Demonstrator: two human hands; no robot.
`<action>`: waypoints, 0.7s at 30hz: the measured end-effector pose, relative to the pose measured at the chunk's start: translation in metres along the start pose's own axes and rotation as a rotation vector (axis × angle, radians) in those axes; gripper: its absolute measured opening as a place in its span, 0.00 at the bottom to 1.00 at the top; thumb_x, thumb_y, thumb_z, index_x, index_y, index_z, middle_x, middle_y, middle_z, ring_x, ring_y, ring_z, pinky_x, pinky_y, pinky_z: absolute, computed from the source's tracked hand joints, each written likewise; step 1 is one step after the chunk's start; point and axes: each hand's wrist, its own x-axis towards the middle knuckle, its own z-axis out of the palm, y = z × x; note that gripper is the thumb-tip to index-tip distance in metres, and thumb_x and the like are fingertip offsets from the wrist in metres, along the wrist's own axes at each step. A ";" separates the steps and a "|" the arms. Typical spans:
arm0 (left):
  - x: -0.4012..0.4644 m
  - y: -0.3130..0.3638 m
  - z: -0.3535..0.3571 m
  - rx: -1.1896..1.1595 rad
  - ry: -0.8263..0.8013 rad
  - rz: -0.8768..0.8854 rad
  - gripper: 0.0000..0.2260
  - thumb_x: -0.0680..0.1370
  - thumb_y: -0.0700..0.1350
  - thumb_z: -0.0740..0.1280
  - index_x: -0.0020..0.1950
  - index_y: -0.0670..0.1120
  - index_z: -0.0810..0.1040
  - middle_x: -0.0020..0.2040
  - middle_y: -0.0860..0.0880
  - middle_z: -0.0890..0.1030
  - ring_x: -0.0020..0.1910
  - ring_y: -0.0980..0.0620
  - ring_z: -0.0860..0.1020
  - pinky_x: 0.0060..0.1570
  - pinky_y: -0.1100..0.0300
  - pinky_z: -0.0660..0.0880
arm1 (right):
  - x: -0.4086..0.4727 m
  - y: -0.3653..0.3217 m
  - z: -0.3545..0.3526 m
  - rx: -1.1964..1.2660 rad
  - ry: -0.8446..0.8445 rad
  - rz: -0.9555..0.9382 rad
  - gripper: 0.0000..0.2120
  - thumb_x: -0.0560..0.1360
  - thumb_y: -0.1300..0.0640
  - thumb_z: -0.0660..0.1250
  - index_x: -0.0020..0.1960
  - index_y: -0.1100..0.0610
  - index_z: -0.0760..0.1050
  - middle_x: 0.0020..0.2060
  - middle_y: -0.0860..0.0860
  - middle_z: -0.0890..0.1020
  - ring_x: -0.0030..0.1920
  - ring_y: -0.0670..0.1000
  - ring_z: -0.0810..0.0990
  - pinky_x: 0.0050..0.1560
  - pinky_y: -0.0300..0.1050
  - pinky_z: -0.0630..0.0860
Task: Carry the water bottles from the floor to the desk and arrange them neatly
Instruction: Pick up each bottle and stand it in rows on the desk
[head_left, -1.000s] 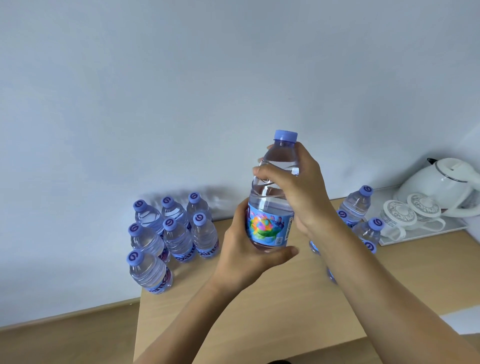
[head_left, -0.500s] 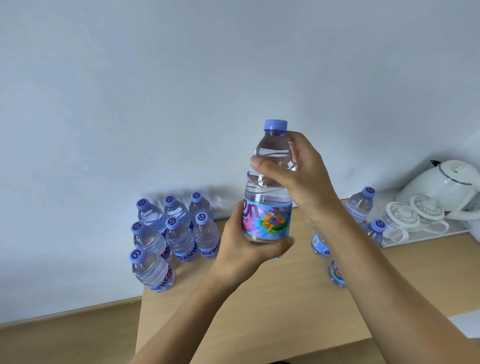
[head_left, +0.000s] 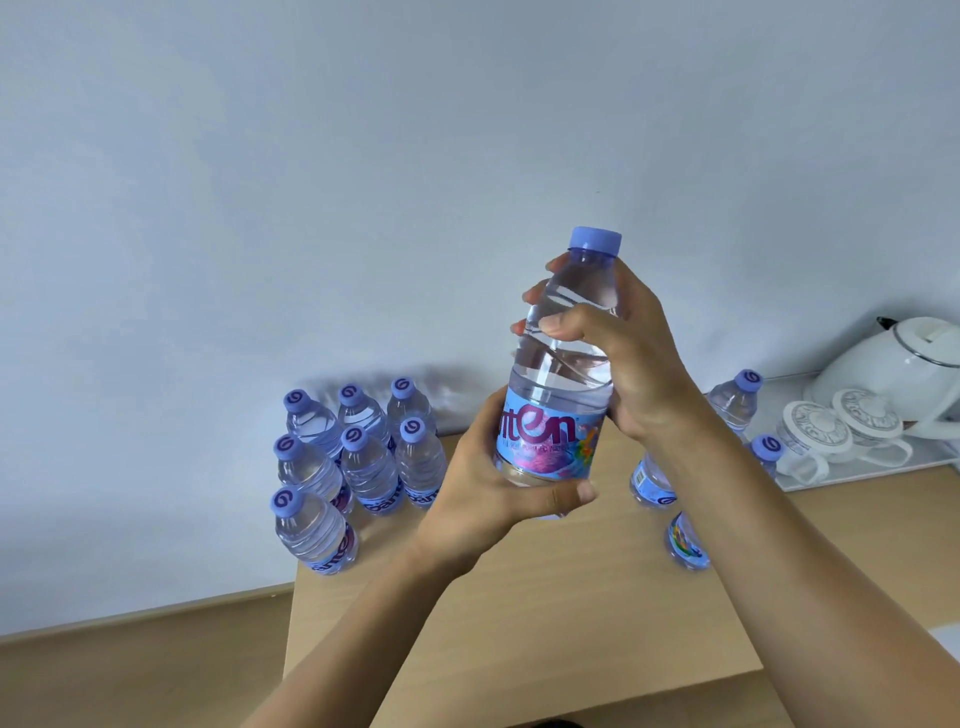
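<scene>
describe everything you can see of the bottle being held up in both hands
The clear plastic water bottle with a lilac screw cap is sealed, looks full, and is held roughly upright, tilted slightly, in the air above the light wooden desk. A blue label with magenta lettering and a multicoloured picture wraps its lower half; ribbed swirls mark its shoulder. The left hand cups its base and label, and the right hand has its grip round the shoulder below the cap. Nothing else touches it.

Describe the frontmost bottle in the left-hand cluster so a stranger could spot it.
Find the wooden desk, then the bottle cluster at its back left corner. The frontmost bottle stands alone at the desk's left edge, nearest the viewer, ahead of the two rows.
</scene>
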 end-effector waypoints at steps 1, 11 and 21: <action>0.000 0.001 -0.001 0.014 -0.003 0.003 0.28 0.63 0.36 0.79 0.60 0.47 0.75 0.48 0.48 0.84 0.44 0.50 0.82 0.39 0.55 0.80 | -0.001 0.000 0.000 0.016 -0.025 -0.004 0.20 0.59 0.60 0.73 0.51 0.54 0.77 0.44 0.53 0.83 0.45 0.60 0.84 0.49 0.58 0.81; -0.002 -0.006 0.006 0.200 0.238 0.116 0.32 0.60 0.41 0.82 0.62 0.48 0.75 0.49 0.53 0.84 0.47 0.54 0.84 0.42 0.65 0.78 | -0.011 0.003 0.022 -0.127 0.242 -0.059 0.19 0.65 0.56 0.78 0.52 0.54 0.75 0.44 0.48 0.82 0.40 0.47 0.83 0.39 0.41 0.79; -0.005 0.005 -0.002 0.073 0.064 -0.002 0.31 0.59 0.42 0.83 0.59 0.47 0.75 0.49 0.47 0.84 0.45 0.49 0.82 0.41 0.56 0.80 | 0.000 -0.009 0.013 -0.020 -0.003 0.022 0.18 0.61 0.63 0.75 0.50 0.55 0.78 0.42 0.50 0.84 0.45 0.56 0.83 0.44 0.48 0.81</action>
